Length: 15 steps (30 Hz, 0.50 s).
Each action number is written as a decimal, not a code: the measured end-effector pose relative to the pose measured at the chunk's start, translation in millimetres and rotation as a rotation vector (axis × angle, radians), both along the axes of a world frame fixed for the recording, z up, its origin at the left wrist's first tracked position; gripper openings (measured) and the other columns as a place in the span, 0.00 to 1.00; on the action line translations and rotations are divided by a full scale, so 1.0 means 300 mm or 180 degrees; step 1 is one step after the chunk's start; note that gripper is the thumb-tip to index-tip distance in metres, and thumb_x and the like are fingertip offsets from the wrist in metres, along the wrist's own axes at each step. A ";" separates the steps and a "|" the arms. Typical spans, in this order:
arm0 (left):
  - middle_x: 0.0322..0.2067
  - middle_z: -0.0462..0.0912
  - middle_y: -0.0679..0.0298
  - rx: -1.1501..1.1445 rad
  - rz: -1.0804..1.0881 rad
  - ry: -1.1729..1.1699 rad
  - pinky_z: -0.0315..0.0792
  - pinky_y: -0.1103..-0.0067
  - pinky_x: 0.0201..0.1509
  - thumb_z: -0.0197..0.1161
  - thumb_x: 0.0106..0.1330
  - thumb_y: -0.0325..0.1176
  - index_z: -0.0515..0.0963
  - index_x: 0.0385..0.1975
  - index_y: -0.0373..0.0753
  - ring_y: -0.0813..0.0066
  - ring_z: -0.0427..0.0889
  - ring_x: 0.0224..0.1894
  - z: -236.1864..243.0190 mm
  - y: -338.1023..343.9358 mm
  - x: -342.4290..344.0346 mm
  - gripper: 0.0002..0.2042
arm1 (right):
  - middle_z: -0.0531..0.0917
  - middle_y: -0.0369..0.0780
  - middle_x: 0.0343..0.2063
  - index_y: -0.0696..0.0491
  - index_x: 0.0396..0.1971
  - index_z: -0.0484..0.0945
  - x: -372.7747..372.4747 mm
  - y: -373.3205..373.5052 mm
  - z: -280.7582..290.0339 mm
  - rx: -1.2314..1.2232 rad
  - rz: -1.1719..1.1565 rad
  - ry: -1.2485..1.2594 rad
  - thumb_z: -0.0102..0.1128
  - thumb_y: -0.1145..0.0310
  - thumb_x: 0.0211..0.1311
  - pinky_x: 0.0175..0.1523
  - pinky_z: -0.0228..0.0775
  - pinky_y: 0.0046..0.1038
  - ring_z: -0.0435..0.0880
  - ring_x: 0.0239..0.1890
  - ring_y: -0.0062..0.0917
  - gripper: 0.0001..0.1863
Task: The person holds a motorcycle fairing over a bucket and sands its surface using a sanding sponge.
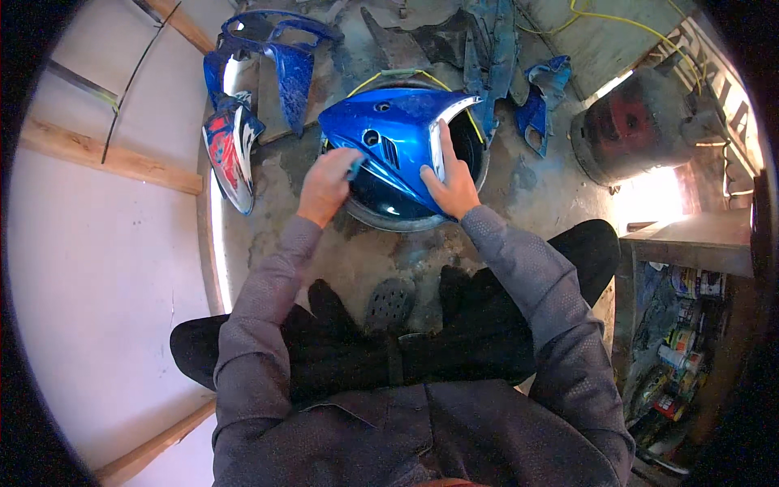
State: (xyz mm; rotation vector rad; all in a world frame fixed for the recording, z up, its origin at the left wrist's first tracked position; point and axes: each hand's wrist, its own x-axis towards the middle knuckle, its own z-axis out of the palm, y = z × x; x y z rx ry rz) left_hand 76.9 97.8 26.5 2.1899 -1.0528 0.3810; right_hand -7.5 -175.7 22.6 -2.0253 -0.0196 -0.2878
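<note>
A glossy blue motorcycle fairing panel point(410, 130), with round holes, a small vent and a pale curved edge, lies tilted across a round dark basin point(479, 177). My right hand point(453, 180) grips the panel by its right side, index finger stretched along the pale edge and thumb on the blue face. At the panel's lower left edge, my left hand point(329, 183) is closed around a small teal pad point(355, 168), whose kind I cannot make out for sure. Most of the pad is hidden by the fingers. Dark liquid seems to fill the basin below the panel.
More blue fairing parts point(292, 77) lie at the far left, beside a red, white and blue panel point(231, 150). A broken blue piece point(542, 101) rests to the right. Beyond it stands a sooty metal drum point(629, 126). A wooden shelf point(690, 239) with cans is at right.
</note>
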 end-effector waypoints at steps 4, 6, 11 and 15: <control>0.50 0.88 0.53 0.0049 -0.0119 0.0054 0.79 0.62 0.62 0.60 0.57 0.15 0.85 0.51 0.40 0.50 0.86 0.55 -0.019 -0.059 -0.087 0.22 | 0.85 0.61 0.30 0.53 0.85 0.41 0.009 0.020 -0.033 -0.0050 -0.0038 -0.0329 0.62 0.64 0.65 0.41 0.78 0.50 0.88 0.31 0.57 0.53; 0.50 0.87 0.54 -0.0029 -0.0674 0.0006 0.80 0.62 0.61 0.62 0.57 0.17 0.83 0.52 0.40 0.51 0.86 0.55 -0.034 -0.132 -0.173 0.22 | 0.86 0.61 0.31 0.53 0.85 0.41 0.007 0.005 -0.030 -0.0092 0.0002 -0.0114 0.62 0.63 0.65 0.42 0.78 0.50 0.88 0.32 0.58 0.53; 0.50 0.88 0.54 0.0044 -0.0300 -0.0140 0.81 0.63 0.58 0.63 0.58 0.18 0.84 0.52 0.39 0.51 0.87 0.52 -0.027 -0.062 -0.072 0.20 | 0.86 0.62 0.31 0.53 0.85 0.41 0.010 0.005 -0.009 -0.0007 0.0007 -0.0189 0.62 0.62 0.64 0.42 0.78 0.51 0.88 0.32 0.58 0.54; 0.46 0.88 0.54 -0.0013 0.0224 -0.0005 0.80 0.61 0.59 0.62 0.59 0.18 0.84 0.50 0.40 0.50 0.86 0.53 -0.010 -0.042 -0.038 0.18 | 0.85 0.63 0.31 0.52 0.85 0.40 0.012 0.009 -0.022 -0.0213 -0.0061 -0.0055 0.62 0.62 0.64 0.42 0.77 0.52 0.87 0.32 0.59 0.54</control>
